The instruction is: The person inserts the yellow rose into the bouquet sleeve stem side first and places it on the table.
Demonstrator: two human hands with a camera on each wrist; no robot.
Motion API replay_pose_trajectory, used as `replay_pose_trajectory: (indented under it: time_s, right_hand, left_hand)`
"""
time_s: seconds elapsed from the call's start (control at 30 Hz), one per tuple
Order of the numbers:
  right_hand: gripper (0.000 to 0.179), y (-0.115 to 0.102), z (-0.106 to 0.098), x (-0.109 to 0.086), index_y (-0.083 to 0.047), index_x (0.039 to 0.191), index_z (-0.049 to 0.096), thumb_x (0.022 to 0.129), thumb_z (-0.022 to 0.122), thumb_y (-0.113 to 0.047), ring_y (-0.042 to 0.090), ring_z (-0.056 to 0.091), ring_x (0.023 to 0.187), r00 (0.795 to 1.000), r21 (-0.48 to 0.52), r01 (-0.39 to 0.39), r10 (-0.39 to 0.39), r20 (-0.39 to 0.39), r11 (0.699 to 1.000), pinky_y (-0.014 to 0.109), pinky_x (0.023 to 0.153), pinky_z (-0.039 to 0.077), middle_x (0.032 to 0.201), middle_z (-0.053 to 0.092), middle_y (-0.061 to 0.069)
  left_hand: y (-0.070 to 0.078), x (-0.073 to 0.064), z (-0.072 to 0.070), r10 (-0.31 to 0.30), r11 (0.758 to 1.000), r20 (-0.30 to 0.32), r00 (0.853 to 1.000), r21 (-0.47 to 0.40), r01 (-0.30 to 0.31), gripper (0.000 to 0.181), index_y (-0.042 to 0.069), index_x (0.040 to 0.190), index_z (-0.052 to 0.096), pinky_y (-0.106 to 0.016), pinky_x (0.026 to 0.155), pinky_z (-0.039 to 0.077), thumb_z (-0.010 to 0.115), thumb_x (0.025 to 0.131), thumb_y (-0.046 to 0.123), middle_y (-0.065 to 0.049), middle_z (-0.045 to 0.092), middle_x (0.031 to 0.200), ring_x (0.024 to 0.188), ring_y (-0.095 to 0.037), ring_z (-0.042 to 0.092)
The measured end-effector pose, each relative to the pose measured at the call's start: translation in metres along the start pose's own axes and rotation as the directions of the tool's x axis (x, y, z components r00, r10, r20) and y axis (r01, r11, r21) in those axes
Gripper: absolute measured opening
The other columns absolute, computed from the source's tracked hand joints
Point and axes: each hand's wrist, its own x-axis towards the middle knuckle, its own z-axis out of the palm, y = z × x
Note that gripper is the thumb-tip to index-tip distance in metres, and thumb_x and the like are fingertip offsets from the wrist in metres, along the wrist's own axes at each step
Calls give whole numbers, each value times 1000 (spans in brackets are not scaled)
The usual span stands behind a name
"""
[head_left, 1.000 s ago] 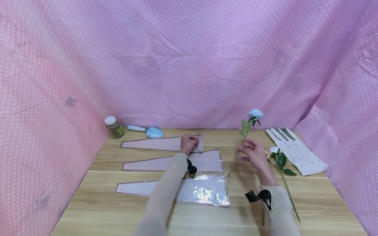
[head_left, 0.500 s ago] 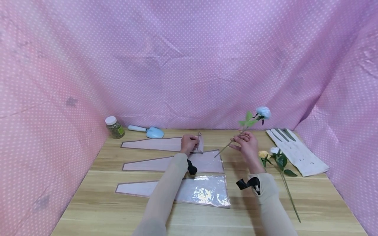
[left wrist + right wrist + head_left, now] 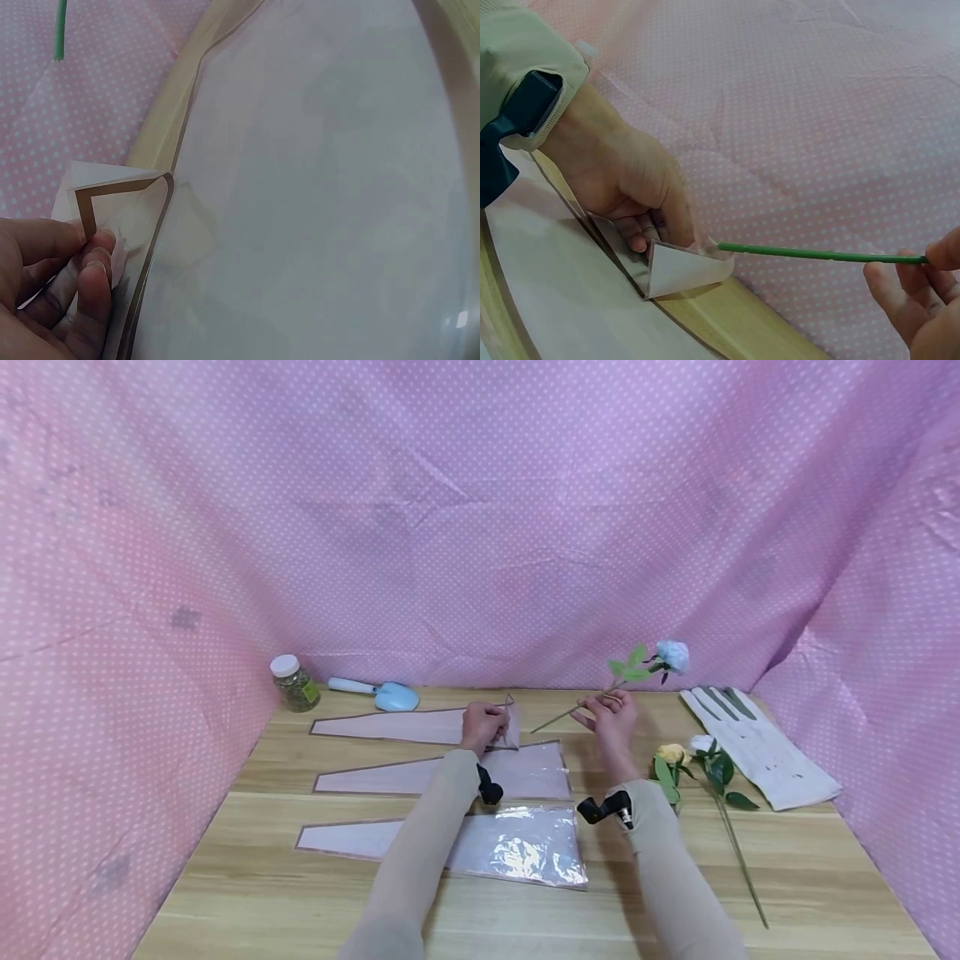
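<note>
My left hand (image 3: 483, 725) pinches the edge of the wide end of the farthest flower sleeve (image 3: 397, 725), a tapered clear-and-pale wrapper with a brown border. In the left wrist view, thumb and fingertips of the left hand (image 3: 56, 292) lift a corner of the sleeve (image 3: 322, 187), folding it up from the rest. A light blue artificial rose (image 3: 672, 656) with green leaves is held by its stem in my right hand (image 3: 615, 722). Its bloom points up and right, its stem end toward the sleeve. In the right wrist view, the green stem (image 3: 825, 255) tip is right beside the raised flap (image 3: 686, 270).
Two more sleeves, a middle one (image 3: 525, 768) and a near one (image 3: 517, 847), lie flat. A yellow rose (image 3: 672, 754), a white rose (image 3: 703, 743) and a work glove (image 3: 772, 760) lie at right. A trowel (image 3: 395, 697) and a jar (image 3: 296, 685) stand back left.
My right hand has moved left and away from me with the blue rose, which has tilted from nearly upright toward level, its stem end now closer to the sleeve. The left hand keeps its place.
</note>
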Motion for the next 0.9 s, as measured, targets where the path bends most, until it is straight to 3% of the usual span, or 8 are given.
replay_pose_trajectory:
  time_s: [0.3,0.57,0.73,0.9]
  right_hand:
    - [30,12,15,6,-8,105,42,91,54,17,7,69,71,999,30,20,-18,-49,999,28,64,62,88,50,4]
    - [33,20,24,10,-12,100,44,90,55,17,7,68,69,997,-1,27,-27,-77,1000,31,67,63,90,52,6]
    - [28,25,30,11,2,111,44,90,55,17,4,66,67,995,-25,44,-46,-91,999,29,64,62,89,51,6]
    - [38,28,34,12,11,123,40,89,56,15,5,66,67,994,-93,71,-78,-76,993,31,67,63,88,51,4]
  left_hand:
    - [-1,2,1,-4,1000,0,1000,-9,4,9,-1,89,77,-19,46,46,69,88,4,-2,64,63,52,-9,56]
    - [-1,2,1,-11,1000,-4,1000,-6,11,9,-1,88,76,-19,45,45,68,87,3,-2,64,62,51,-9,56]
    - [0,1,1,-25,1000,-7,1000,-3,25,8,0,88,76,-19,45,45,68,88,3,-2,64,62,51,-9,56]
    - [1,0,1,-20,1000,-5,1000,2,20,9,0,88,77,-20,45,45,68,88,4,-3,64,63,51,-9,56]
